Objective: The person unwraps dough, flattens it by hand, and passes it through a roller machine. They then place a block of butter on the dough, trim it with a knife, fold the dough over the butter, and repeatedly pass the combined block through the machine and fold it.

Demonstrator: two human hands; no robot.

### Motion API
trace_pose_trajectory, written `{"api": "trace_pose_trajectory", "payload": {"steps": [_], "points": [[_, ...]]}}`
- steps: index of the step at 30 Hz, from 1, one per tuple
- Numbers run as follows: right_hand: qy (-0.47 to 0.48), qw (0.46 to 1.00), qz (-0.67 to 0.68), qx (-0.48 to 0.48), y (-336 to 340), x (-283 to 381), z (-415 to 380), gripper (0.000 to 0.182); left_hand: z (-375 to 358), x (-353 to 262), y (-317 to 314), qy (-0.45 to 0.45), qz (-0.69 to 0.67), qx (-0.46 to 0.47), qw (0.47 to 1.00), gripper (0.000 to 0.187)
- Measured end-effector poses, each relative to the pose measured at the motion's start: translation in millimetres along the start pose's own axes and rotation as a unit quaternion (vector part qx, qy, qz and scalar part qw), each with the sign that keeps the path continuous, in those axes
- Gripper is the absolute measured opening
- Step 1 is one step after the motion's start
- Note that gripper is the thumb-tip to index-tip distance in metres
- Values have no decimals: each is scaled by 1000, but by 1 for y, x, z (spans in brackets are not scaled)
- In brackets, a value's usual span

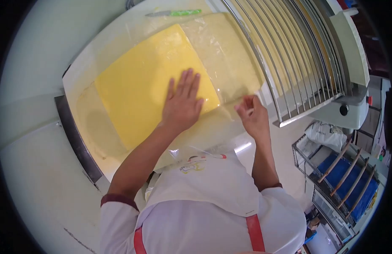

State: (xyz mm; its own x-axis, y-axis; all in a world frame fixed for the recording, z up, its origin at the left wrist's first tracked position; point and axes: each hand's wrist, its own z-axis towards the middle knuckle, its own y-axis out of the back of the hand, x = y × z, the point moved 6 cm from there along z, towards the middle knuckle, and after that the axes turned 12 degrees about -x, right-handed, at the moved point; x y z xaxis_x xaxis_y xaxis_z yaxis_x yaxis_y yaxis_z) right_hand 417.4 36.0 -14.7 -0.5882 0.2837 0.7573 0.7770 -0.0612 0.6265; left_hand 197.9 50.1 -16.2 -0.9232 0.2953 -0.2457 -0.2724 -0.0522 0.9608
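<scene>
My left hand lies flat, palm down with fingers stretched, on a smooth yellow slab that looks like a butter sheet. The slab rests on a larger, pale sheet of dough, which shows along its left side. To the right of the slab, clear wrinkled plastic film spreads over the pale dough. My right hand is beside the dough's near right edge, its fingers curled in and thumb close to them. What those fingers pinch, if anything, I cannot make out.
A green-handled knife lies at the table's far edge. On the right, a metal bar guard belongs to a white machine over the work surface. Farther right stands a rack with wooden rods and blue sheeting.
</scene>
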Motion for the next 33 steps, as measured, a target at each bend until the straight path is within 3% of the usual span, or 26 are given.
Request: {"api": "trace_pose_trajectory", "payload": {"steps": [2,5,8,10,13,16,19,22,25,27,30,32,33], "points": [[4,994,-67,80,-8,-10,-1,30,29,8,-4,-9,2,-15,1000,66],[26,994,7,107,-4,8,-9,34,77,36,-10,-7,31,-42,999,65],[83,983,74,146,0,55,-25,45,128,75,-22,16,52,-76,996,63],[191,967,59,159,-12,81,-35,51,156,97,-22,9,68,-121,990,60],[272,937,26,218,-37,99,-50,55,200,118,0,146,-82,-156,974,54],[278,914,0,296,-56,104,-56,58,227,102,24,305,-45,-30,951,41],[285,907,-3,310,-67,105,-55,61,240,131,-8,252,-178,-25,951,31],[277,907,20,317,-71,115,-62,62,209,166,7,208,-220,-193,934,26],[303,890,35,340,-84,150,-79,60,153,220,24,293,-199,-188,916,23],[325,870,54,366,-106,175,-98,58,106,256,44,311,-214,-233,896,21],[328,817,82,467,-146,221,-151,57,17,336,86,404,-275,-263,832,18],[396,774,155,469,-172,253,-204,59,-59,379,134,371,-260,-334,826,16],[409,743,168,502,-178,272,-231,59,-103,393,164,399,-225,-338,822,16]]}}
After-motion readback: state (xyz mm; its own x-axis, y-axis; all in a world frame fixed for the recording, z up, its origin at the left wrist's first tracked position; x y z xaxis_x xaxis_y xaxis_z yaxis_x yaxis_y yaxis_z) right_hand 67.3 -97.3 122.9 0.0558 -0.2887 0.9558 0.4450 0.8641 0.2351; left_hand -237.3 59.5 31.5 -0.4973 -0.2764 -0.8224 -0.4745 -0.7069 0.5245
